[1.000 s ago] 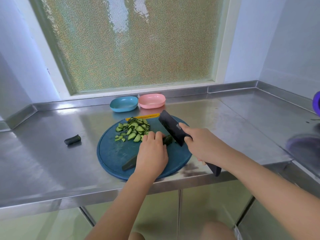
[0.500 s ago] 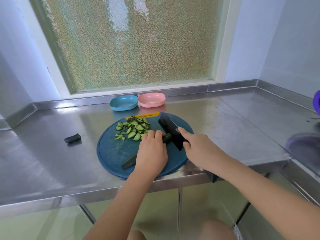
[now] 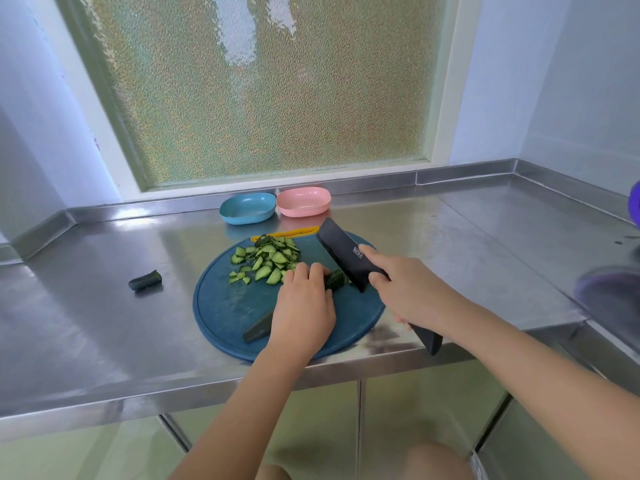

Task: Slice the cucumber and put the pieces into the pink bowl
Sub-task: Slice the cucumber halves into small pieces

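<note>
A steel bench (image 3: 104,323) carries a round blue board (image 3: 225,313) at its front edge. The left hand (image 3: 304,306) lies on top of a dark cucumber (image 3: 335,279), fingers curled down over it and holding it to the board; one end of the cucumber sticks out toward the front, the other beside the knife (image 3: 346,258). The right hand (image 3: 412,289) grips the black knife by its handle, forefinger laid along the blade, which stands on the board right beside the cucumber's end. Cut pieces (image 3: 266,259) are heaped at the board's back edge. The pink bowl (image 3: 303,201) sits against the bench's back edge, touching a blue bowl (image 3: 247,208). A cucumber stub (image 3: 145,280) lies left of the board.
</note>
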`<state>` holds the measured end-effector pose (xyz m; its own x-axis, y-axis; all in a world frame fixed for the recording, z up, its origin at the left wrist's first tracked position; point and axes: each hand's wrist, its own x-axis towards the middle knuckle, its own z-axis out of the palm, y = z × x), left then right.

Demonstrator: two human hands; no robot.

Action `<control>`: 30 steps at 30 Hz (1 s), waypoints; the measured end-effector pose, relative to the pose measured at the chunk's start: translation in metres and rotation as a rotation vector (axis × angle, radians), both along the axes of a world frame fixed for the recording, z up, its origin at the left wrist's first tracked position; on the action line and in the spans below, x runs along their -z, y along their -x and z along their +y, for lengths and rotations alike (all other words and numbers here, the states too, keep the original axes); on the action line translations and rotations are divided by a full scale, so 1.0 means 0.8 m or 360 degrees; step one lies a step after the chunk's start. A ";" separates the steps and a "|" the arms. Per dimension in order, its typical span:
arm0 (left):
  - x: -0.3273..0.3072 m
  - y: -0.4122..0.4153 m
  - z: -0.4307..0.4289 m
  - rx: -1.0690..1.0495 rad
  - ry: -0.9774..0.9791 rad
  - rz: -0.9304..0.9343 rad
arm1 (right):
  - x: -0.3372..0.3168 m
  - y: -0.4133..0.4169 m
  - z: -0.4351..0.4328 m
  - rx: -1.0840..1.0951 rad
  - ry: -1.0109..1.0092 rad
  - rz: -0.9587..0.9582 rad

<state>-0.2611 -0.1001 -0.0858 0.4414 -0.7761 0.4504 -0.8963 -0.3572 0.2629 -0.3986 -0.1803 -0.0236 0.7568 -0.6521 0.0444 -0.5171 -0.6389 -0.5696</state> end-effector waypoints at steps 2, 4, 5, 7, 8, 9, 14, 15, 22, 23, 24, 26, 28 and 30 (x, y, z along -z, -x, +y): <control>-0.001 0.001 0.000 0.0004 0.0007 0.0008 | 0.000 0.001 0.000 -0.0012 -0.0009 0.0000; -0.001 0.000 0.000 0.0003 0.0008 0.0018 | -0.001 0.002 0.001 -0.0014 -0.0001 0.0009; -0.001 0.000 0.000 0.0002 0.0008 0.0020 | -0.001 0.002 0.001 -0.0015 0.0007 0.0016; -0.001 0.001 0.001 0.0000 0.0009 0.0022 | -0.001 0.002 0.001 -0.0017 0.0014 0.0018; -0.001 0.001 0.001 -0.0001 0.0008 0.0022 | 0.000 0.001 0.001 -0.0017 0.0015 0.0015; -0.001 0.001 0.001 -0.0001 0.0005 0.0020 | 0.000 0.001 0.001 -0.0017 0.0017 0.0013; -0.001 0.001 0.000 0.0000 -0.0001 0.0012 | -0.001 0.001 0.002 -0.0021 0.0017 -0.0004; -0.001 0.001 0.000 0.0000 -0.0001 0.0011 | -0.001 0.001 0.002 -0.0024 0.0020 -0.0003; -0.001 0.000 -0.001 -0.0006 -0.0013 0.0006 | -0.001 0.002 0.002 -0.0043 0.0045 0.0034; -0.001 0.000 -0.001 -0.0004 -0.0007 0.0011 | -0.002 0.002 0.002 -0.0047 0.0053 0.0053; -0.001 0.000 -0.001 -0.0003 -0.0003 0.0016 | -0.002 0.002 0.002 -0.0052 0.0066 0.0073; -0.001 0.000 0.000 -0.0007 -0.0013 0.0012 | -0.003 0.001 0.002 -0.0062 0.0096 0.0105; 0.000 0.000 0.000 -0.0010 -0.0022 0.0004 | -0.003 0.001 0.002 -0.0062 0.0111 0.0111; -0.001 0.000 -0.001 -0.0012 -0.0023 0.0006 | -0.003 0.001 0.001 -0.0055 0.0118 0.0118</control>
